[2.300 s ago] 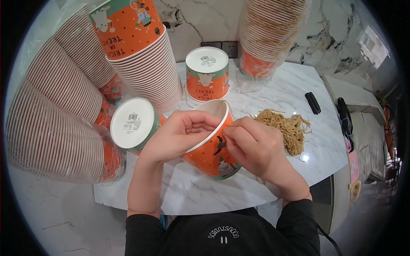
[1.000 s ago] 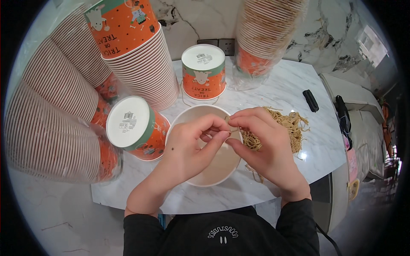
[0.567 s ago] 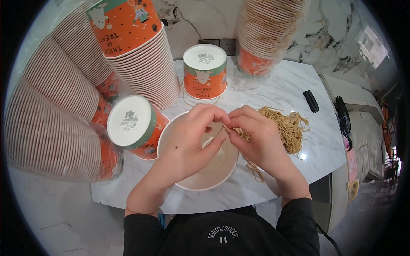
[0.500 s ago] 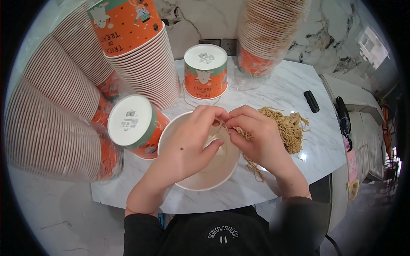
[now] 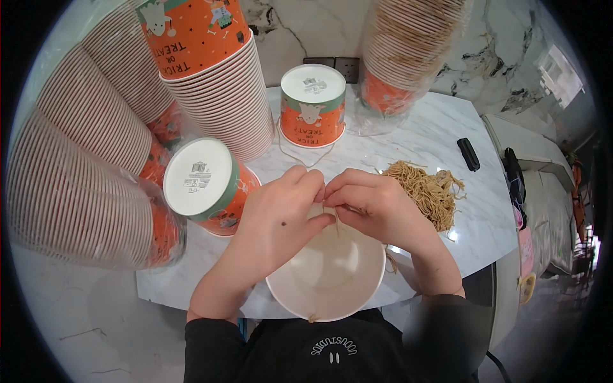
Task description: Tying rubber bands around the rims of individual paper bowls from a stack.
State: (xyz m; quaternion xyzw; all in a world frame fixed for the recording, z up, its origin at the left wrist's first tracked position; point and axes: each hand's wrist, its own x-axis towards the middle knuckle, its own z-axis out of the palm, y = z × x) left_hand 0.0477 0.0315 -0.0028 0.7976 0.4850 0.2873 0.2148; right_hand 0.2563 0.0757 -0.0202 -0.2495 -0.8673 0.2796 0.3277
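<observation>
A white-lined paper bucket point(image 5: 325, 287) stands before me with its mouth up, close to my body. A small tan knot of cord point(image 5: 313, 317) sits at its near rim. My left hand point(image 5: 281, 207) and my right hand point(image 5: 370, 204) meet over the far rim, fingertips pinched together. Both hold a thin tan cord point(image 5: 338, 223), whose short end hangs inside the bucket. The far rim is mostly hidden behind my fingers. Just right of my right hand lies a heap of tan cords point(image 5: 424, 191).
An upturned orange bucket point(image 5: 313, 115) with a cord handle stands at the back, and another lies tilted point(image 5: 204, 182) at left. Tall bucket stacks point(image 5: 220, 102) fill the left; a wrapped stack point(image 5: 408, 51) stands back right. A black object point(image 5: 468, 154) lies on the marble table point(image 5: 440, 131).
The bucket has shifted toward me and to the right, its knotted near rim now in sight. My hands have moved slightly toward me and stay pinched together at the cord.
</observation>
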